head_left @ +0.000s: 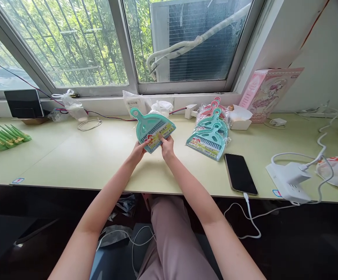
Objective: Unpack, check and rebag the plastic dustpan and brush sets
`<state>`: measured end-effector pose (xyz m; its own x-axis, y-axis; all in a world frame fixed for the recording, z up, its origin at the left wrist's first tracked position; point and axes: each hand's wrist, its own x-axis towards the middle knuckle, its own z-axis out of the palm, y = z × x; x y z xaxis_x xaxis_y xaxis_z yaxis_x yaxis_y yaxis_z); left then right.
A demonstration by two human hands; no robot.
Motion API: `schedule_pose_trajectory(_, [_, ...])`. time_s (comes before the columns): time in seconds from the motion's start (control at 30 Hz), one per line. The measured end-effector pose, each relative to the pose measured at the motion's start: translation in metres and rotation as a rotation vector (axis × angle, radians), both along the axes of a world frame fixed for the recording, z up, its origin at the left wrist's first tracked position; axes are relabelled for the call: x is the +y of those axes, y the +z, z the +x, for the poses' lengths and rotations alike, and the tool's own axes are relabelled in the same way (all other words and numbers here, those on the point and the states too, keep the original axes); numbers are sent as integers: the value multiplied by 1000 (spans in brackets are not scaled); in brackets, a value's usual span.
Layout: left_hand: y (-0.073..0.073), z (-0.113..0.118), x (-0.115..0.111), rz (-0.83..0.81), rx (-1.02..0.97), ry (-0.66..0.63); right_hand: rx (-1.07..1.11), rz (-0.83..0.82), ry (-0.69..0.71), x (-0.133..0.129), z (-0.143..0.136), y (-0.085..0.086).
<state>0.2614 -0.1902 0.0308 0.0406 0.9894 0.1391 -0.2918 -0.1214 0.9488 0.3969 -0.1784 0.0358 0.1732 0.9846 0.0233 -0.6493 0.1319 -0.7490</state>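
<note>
Just to the right of your fingers (146,144), a pile of wrapped dustpan-and-brush sets (206,143) lies on the bench (70,163), turquoise ones in front and a red one at the back. A smartphone (240,173) lies to the right of your fingers and nearer to you, its white charging cable (247,199) dropping over the bench edge; a white power strip (288,184) sits farther right. Beyond the pile stand a tissue box (240,119) and a pink box (269,95). Beyond your fingers, by the window, is a clear plastic packet (134,102); well to their left are a coiled cable (89,125), a dark tablet (23,103) and a green bundle (4,138).

You hold one turquoise packaged set (153,127) in both hands, tilted, its handle pointing away and leftward. Your left fingers pinch its lower left edge and your right fingers its lower right, parted only by its thickness, thumbs on the front label; the fingertips behind are hidden.
</note>
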Motion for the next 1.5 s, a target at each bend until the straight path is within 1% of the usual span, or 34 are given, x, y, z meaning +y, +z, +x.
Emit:
schedule_pose_trajectory(0.17, [-1, -5, 0, -9, 32, -12, -28, 29, 133, 8, 15, 0])
schedule_pose_trajectory(0.23, [-1, -7, 1, -9, 45, -9, -39, 48, 166, 9, 17, 0])
schedule_pose_trajectory(0.3, [-2, -7, 1, -6, 64, -7, -43, 42, 153, 9, 16, -2])
schedule_pose_trajectory(0.4, [-3, -6, 1, -2, 114, 0, -45, -12, 87, 10, 11, -7])
schedule_pose_trajectory(0.53, [-4, -2, 1, 0, 151, 45, -73, -31, 32, 14, 5, -13])
schedule_pose_trajectory(0.7, [-3, -1, 1, -25, 135, 73, -138, -32, 20, 15, 5, -17])
schedule_pose_trajectory(0.87, [2, -3, -1, -69, 200, -40, -209, -74, 4, 13, 4, -19])
schedule_pose_trajectory(0.97, [5, -7, 0, -39, 177, -17, -208, -48, 72, 13, 2, -14])
schedule_pose_trajectory(1.07, [7, -18, 5, -38, 114, 36, -240, -22, 175, 13, 6, -3])
schedule_pose_trajectory(1.1, [7, -24, 8, -37, 82, 65, -303, -14, 175, 12, 9, 1])
schedule_pose_trajectory(1.13, [8, -30, 10, -31, 48, 100, -406, 12, 140, 10, 14, 5])
schedule_pose_trajectory(1.17, [8, -37, 12, -22, 12, 131, -548, 65, 74, 7, 20, 9])
schedule_pose_trajectory(1.2, [8, -44, 14, -14, -19, 152, -716, 144, -23, 4, 27, 12])
schedule_pose_trajectory(1.27, [7, -57, 16, -15, -58, 151, -1064, 350, -244, -2, 40, 15])
schedule_pose_trajectory(1.33, [5, -70, 17, -56, -69, 122, -1353, 530, -401, -6, 51, 15])
schedule_pose_trajectory(1.4, [2, -80, 17, -130, -63, 109, -1532, 614, -465, -6, 57, 12])
schedule_pose_trajectory(1.43, [1, -84, 17, -177, -55, 103, -1581, 625, -466, -4, 59, 11])
schedule_pose_trajectory(1.5, [-2, -90, 16, -284, -28, 80, -1610, 608, -441, 0, 61, 9])
